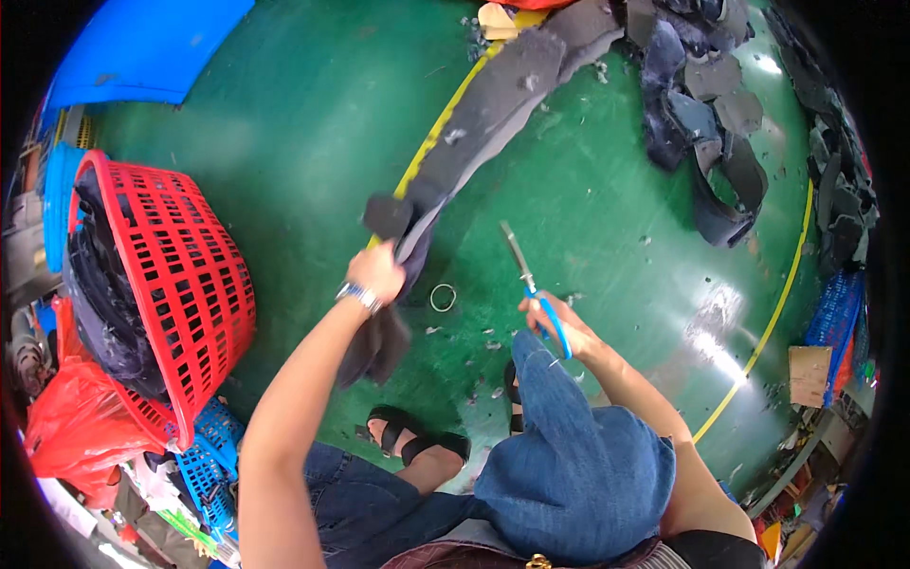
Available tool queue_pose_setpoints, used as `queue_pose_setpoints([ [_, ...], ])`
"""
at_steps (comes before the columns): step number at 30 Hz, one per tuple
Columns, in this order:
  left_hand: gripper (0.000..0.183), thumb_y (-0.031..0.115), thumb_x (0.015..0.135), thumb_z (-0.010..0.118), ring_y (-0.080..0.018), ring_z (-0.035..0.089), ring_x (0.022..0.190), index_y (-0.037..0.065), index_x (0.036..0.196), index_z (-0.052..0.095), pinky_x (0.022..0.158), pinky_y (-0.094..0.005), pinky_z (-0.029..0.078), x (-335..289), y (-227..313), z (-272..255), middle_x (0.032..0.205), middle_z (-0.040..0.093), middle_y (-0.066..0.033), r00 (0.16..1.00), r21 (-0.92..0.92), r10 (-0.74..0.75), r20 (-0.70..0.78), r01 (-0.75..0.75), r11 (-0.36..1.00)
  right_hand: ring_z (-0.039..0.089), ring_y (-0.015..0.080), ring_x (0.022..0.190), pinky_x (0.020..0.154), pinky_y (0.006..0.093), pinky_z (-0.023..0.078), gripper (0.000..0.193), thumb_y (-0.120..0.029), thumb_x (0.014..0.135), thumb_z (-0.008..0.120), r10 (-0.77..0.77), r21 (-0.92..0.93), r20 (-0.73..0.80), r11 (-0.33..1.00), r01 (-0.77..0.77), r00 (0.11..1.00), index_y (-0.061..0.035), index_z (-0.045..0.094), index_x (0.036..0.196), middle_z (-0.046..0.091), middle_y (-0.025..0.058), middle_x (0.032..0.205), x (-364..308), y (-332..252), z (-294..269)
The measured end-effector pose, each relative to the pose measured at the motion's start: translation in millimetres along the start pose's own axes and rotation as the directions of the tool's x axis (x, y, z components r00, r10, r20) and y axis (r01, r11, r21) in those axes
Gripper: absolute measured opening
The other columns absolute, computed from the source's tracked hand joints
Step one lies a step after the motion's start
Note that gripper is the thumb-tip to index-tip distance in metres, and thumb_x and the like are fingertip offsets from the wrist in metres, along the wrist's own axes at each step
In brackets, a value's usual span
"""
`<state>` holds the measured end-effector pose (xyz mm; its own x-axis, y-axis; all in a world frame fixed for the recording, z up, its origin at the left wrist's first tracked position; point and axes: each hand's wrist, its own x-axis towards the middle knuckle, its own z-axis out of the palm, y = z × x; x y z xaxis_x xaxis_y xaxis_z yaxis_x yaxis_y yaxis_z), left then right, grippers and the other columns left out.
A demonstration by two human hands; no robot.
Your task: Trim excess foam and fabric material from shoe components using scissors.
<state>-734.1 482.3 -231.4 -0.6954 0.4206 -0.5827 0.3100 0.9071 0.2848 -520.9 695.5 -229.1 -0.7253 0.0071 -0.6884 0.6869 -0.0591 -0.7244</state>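
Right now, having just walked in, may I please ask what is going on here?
The person's left hand grips a long dark grey strip of material that runs over the green floor. The right hand holds blue-handled scissors, apart from the strip. The red plastic basket at left holds dark pieces.

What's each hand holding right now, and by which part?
Left hand: the grey strip, toward the end nearest the wearer. Right hand: the scissors, by the blue handles.

On my remote view, both bare arms (294,417) reach upward.
My bare left hand (379,275) clenches left of centre; my bare right hand (574,326) curls right of centre.
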Motion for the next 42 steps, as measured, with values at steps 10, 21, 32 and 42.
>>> queue_pose_setpoints([
  [10,0.027,0.009,0.063,0.051,-0.0408,0.056,0.074,0.005,0.089,0.056,0.071,-0.0482,0.044,-112,-59,1,0.075,0.058,-0.0239,0.987,0.088,-0.149,0.064,0.143,0.986,0.052,0.0259,0.074,0.066,0.0387,0.039,0.064,-0.063,0.079,0.036,0.029,-0.288,0.363,0.954,0.083,0.931,-0.0019,0.053,0.084,0.054,0.0139,0.076,13,-24,63],
  [21,0.023,0.009,0.065,0.051,-0.0413,0.057,0.072,0.005,0.088,0.053,0.069,-0.0487,0.045,-125,-53,-4,0.073,0.058,-0.0242,0.987,0.187,-0.151,0.059,0.137,0.973,0.042,0.0131,0.061,0.056,0.0343,0.037,0.059,-0.060,0.083,0.034,0.056,-0.005,0.442,0.998,-0.059,0.895,-0.0038,0.048,0.072,0.047,0.0052,0.065,-5,-44,71],
  [32,0.017,0.010,0.066,0.054,-0.0387,0.058,0.070,0.003,0.081,0.051,0.067,-0.0474,0.047,-120,-45,-7,0.071,0.059,-0.0233,0.992,0.268,-0.103,0.078,0.079,0.960,0.053,0.0326,0.070,0.064,0.0426,0.039,0.074,-0.068,0.078,0.028,0.172,-0.366,0.335,0.930,-0.040,0.926,0.0022,0.051,0.077,0.055,0.0195,0.072,-19,-43,72],
  [42,0.020,0.010,0.067,0.053,-0.0373,0.059,0.067,0.005,0.086,0.051,0.063,-0.0477,0.047,-132,-42,4,0.068,0.059,-0.0214,0.977,0.282,-0.067,0.200,0.007,0.959,0.056,0.0300,0.067,0.061,0.0416,0.042,0.059,-0.060,0.077,0.044,0.108,-0.270,0.220,0.962,-0.046,0.969,-0.0011,0.054,0.079,0.056,0.0182,0.068,-22,-26,63],
])
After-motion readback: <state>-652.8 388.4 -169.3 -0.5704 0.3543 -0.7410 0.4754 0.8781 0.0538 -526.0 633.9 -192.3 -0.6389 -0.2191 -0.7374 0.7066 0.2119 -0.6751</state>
